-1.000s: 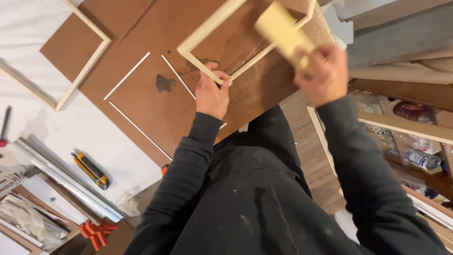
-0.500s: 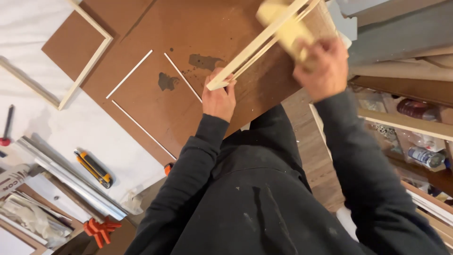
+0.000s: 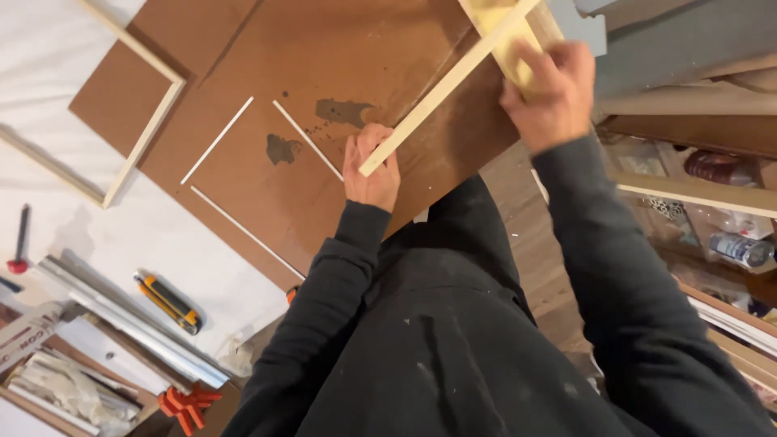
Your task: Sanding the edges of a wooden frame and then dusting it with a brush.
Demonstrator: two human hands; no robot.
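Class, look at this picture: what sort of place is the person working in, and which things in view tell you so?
Probably a small woodworking or framing workshop. A brown hardboard sheet serves as work surface, a light wooden frame and thin wood strips lie on it, and a utility knife sits beside metal rails.

Wooden frame (image 3: 453,81) on board (image 3: 267,97); utility knife (image 3: 168,303) left, on sheet (image 3: 121,235).

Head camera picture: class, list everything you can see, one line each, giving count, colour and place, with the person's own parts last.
Wooden frame: one, pale, tilted on edge, held over the board.
Brown board: one, on white sheeting.
Thin strips: three, white, lying on the board.
Second frame: one, pale, at the board's left edge.
Utility knife: one, yellow-black, lower left.
Clamps: orange, bottom left, count unclear.
Left hand: grips the frame's lower end.
Right hand: grips the frame's upper part.
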